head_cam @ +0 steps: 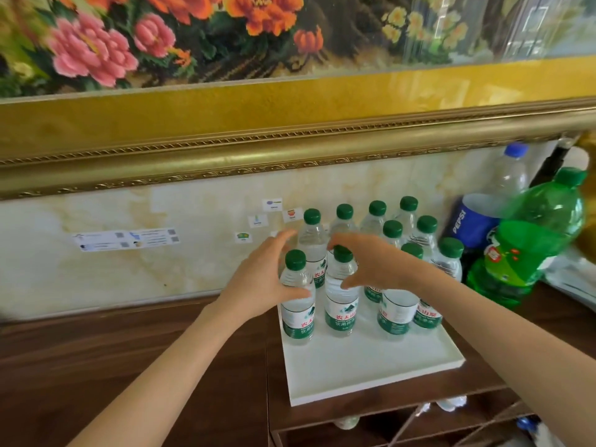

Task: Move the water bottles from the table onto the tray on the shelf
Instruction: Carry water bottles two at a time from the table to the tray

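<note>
A white tray [371,369] lies on the dark wooden shelf top [129,350] and holds several clear water bottles with green caps and green labels, all upright. My left hand [261,279] is spread around the front-left water bottle [298,304]. Its thumb rests on the bottle's shoulder and its fingers stretch out behind it, apart from it. My right hand [374,262] curls over the neighbouring front bottle [341,304], with fingers on its cap and thumb at its shoulder. The back rows [377,217] stand untouched.
A big green soda bottle [529,246], a Pepsi bottle [467,221] and a clear bottle with a blue cap [512,175] crowd the tray's right side. A gold-framed flower picture [290,130] hangs low over the shelf. Lower compartments [419,424] hold more bottles.
</note>
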`<state>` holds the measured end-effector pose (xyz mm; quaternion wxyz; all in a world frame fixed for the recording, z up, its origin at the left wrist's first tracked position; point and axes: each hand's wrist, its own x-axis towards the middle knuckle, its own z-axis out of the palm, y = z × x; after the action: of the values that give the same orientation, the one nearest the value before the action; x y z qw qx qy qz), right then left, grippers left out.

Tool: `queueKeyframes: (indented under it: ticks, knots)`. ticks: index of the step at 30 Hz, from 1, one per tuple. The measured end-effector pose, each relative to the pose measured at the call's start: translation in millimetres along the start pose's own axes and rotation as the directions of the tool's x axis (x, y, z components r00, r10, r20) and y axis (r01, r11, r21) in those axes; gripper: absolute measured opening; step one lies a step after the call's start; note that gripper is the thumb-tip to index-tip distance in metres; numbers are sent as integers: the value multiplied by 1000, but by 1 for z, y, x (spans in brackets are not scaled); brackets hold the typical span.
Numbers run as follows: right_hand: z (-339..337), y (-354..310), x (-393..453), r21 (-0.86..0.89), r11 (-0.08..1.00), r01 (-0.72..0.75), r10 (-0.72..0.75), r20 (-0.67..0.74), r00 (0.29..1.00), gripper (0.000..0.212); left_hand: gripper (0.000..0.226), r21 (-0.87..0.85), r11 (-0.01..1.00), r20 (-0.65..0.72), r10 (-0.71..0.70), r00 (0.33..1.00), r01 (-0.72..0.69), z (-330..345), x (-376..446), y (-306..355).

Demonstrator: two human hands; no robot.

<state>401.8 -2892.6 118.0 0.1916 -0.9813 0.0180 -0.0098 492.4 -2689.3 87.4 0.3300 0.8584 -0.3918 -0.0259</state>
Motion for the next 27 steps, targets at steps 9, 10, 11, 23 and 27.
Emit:
queueKeyframes:
  ticks: [9, 10, 11, 23, 27]
  knots:
    - [5, 1, 10, -74, 997, -39, 33, -90, 995, 43, 84, 74, 997, 56, 25, 998, -29, 35, 19, 11]
    - [4, 4, 13, -79, 996, -50, 43, -89, 995, 43, 84, 70, 997, 57, 27, 998, -31, 38, 24, 12]
    - [2, 7, 15, -87, 994, -58, 51, -85, 995, 43, 84, 68, 997, 56, 29, 998, -32, 41, 29, 14]
    - [-11, 32, 35, -120, 992, -28, 18, -83, 996, 47, 96, -10, 1000, -50, 24, 998, -24, 64, 50, 12]
    - [-13, 36, 31, -159, 987, 13, -19, -38, 999, 52, 101, -255, 963, -179, -139, 974, 90, 79, 30, -3]
